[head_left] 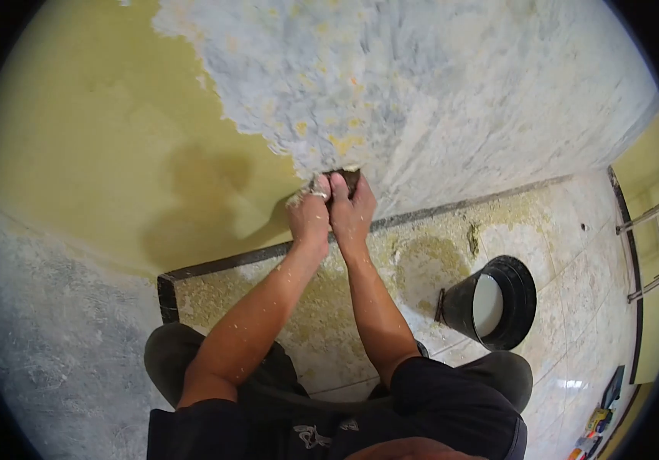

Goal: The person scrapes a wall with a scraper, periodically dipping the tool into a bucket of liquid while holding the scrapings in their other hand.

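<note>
Head view: you crouch at a wall, both hands pressed together on a scraper at the paint edge.
Left hand point(308, 216): your fingers are curled tight around the scraper point(347, 179), knuckles toward the camera, touching your other hand.
Right hand point(352, 211): fingers are wrapped over the same tool, closed and pressed against the wall.
Scraper: only a dark bit shows above your fingers, right where the yellow paint point(99, 146) meets the bare plaster point(437, 92); you cannot see its blade.
Done so far: the upper and right stretch of wall is stripped to mottled grey-white, with small yellow specks left in it.
Left to do: the broad yellow area to the left, including a darker damp-looking patch point(199, 192) just left of your hands, looks untouched.
Floor point(575, 230): yellow flakes and dust lie thick along the dark skirting, thinning toward the right.
Bucket point(498, 303): black, standing on the floor right of your right forearm, holding something pale.
Hard to make out: small coloured items at the lower right edge are too tiny to name; a metal frame at far right is cut off by the lens rim.
</note>
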The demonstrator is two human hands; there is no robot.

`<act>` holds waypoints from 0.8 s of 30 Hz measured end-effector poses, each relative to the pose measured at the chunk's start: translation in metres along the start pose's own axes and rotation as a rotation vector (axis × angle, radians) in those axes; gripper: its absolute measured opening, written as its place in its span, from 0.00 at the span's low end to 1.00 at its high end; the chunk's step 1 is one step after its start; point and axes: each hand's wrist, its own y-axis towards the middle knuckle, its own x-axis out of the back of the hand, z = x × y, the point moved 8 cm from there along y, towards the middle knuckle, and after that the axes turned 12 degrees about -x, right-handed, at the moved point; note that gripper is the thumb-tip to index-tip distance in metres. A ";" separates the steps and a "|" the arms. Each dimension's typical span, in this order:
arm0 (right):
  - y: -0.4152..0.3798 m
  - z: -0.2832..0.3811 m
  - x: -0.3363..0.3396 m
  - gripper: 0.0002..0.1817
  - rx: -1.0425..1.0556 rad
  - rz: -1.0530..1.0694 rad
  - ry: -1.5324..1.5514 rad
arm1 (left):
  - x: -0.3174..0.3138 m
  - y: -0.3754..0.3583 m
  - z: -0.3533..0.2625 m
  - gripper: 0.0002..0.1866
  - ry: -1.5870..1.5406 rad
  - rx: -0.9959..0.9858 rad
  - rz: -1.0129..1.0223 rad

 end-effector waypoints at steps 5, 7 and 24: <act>-0.002 0.002 -0.006 0.10 -0.088 0.029 0.132 | 0.001 -0.003 -0.018 0.15 -0.029 0.109 0.053; -0.003 0.034 -0.006 0.11 -0.022 0.029 0.090 | -0.002 -0.005 -0.039 0.14 -0.041 0.059 0.040; -0.014 0.099 -0.002 0.11 0.151 -0.127 0.139 | -0.017 -0.002 -0.091 0.15 -0.201 0.023 0.063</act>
